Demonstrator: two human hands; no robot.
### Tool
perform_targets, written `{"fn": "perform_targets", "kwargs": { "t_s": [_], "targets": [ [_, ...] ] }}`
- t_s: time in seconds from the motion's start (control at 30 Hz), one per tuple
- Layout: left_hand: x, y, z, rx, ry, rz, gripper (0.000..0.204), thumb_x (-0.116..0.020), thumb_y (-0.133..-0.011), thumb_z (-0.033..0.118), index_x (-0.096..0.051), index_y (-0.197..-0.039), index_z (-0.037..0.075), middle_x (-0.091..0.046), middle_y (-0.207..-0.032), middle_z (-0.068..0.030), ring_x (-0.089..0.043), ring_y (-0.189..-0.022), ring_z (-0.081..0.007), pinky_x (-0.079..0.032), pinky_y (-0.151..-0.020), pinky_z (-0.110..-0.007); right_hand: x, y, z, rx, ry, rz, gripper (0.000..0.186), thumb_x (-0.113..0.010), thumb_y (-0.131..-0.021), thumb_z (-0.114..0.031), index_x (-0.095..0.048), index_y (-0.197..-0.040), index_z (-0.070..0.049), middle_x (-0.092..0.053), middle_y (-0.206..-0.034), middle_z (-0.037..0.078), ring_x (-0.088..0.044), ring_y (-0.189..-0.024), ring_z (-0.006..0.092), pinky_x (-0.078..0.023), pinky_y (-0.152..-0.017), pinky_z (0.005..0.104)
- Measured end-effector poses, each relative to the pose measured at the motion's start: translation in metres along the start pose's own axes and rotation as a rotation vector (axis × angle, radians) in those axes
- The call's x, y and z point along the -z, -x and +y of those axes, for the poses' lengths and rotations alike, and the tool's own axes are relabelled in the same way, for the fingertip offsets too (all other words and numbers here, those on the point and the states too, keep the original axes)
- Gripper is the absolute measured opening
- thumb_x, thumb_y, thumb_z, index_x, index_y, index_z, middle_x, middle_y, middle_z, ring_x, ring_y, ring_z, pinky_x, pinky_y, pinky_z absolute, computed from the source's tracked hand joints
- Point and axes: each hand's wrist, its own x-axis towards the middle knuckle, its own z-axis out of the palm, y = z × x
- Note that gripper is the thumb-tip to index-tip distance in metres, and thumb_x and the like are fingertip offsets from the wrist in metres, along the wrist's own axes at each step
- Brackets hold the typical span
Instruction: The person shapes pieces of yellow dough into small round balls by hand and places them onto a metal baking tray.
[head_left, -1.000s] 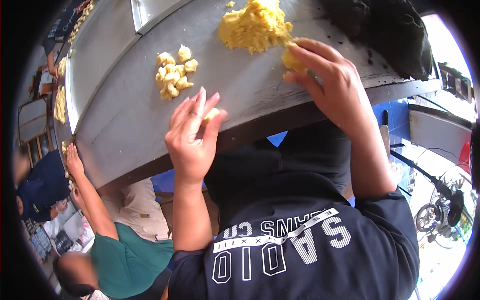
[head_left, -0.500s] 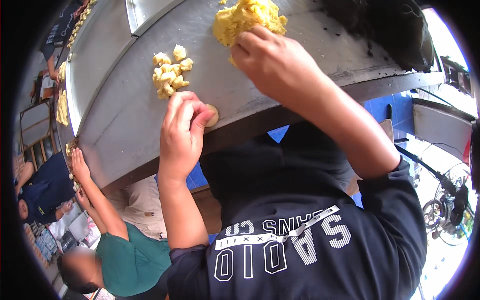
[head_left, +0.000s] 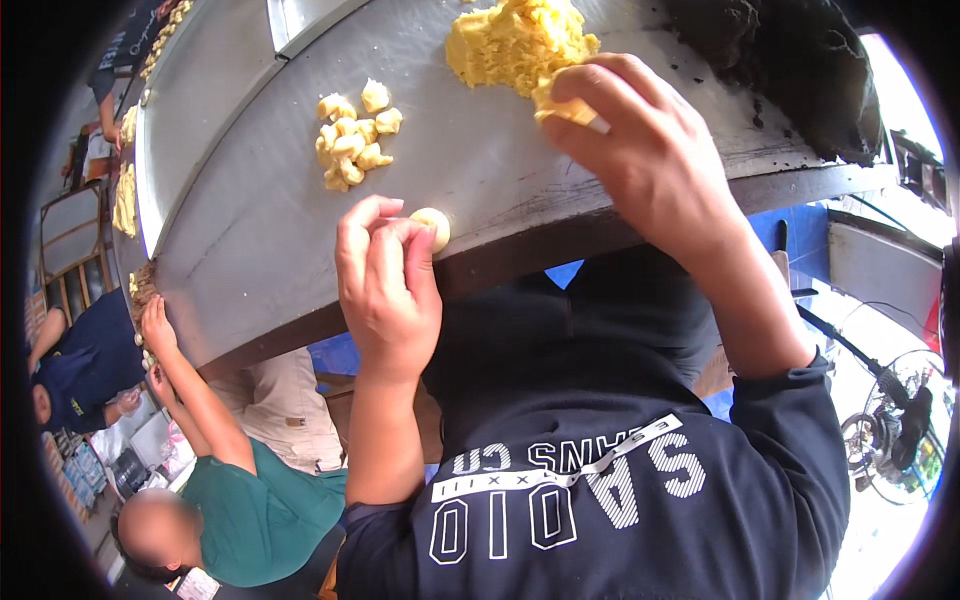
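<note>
My left hand (head_left: 385, 290) is by the table's near edge, fingers curled, with the thumb and fingertips at a small round pale dough piece (head_left: 432, 226). Part of that piece is hidden behind the fingers. To the right, my right hand (head_left: 650, 150) pinches a yellow lump of dough-like mass (head_left: 560, 103) between thumb and fingers. It is just beside a big, rough yellow mound (head_left: 512, 45) of similar stuff. Beyond my left hand lies a small heap of pale yellow dough pieces (head_left: 350, 142) on the metal table (head_left: 270, 220).
A black plastic sheet or bag (head_left: 790, 80) covers the table's right side. A raised metal tray edge (head_left: 205, 140) runs along the far left. A co-worker in a green top (head_left: 260, 520) has hands at the table's left end; other people stand further off.
My right hand has drawn back rightward from the mound with a yellow lump in its fingers. My left hand has shifted slightly right with the round dough piece.
</note>
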Motion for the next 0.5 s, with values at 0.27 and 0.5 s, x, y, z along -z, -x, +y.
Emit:
{"fn": "perform_targets", "kwargs": {
  "t_s": [0.27,0.5],
  "targets": [
    [0.017,-0.081,-0.001,0.009,-0.282,-0.51,0.021,-0.075,-0.11,0.023,-0.068,-0.116,0.004,-0.08,-0.106,-0.0115,-0.079,-0.09,-0.0288,-0.061,-0.079,-0.043,-0.023,-0.005,-0.02,-0.146,0.104,-0.09,0.004,-0.073,-0.088,-0.008,-0.074,-0.091,-0.005,-0.068,-0.103,0.007,-0.073,-0.106,0.0257,-0.068,-0.085,0.038],
    [0.007,-0.076,0.005,-0.133,-0.405,-0.275,0.02,-0.07,-0.111,0.023,-0.066,-0.098,0.008,-0.074,-0.096,-0.0104,-0.075,-0.091,-0.0343,-0.061,-0.081,-0.051,-0.006,0.008,-0.012,-0.083,-0.184,-0.077,0.016,-0.073,-0.086,-0.006,-0.074,-0.102,-0.005,-0.071,-0.109,0.008,-0.072,-0.109,0.0305,-0.065,-0.093,0.0411]
  ]
}}
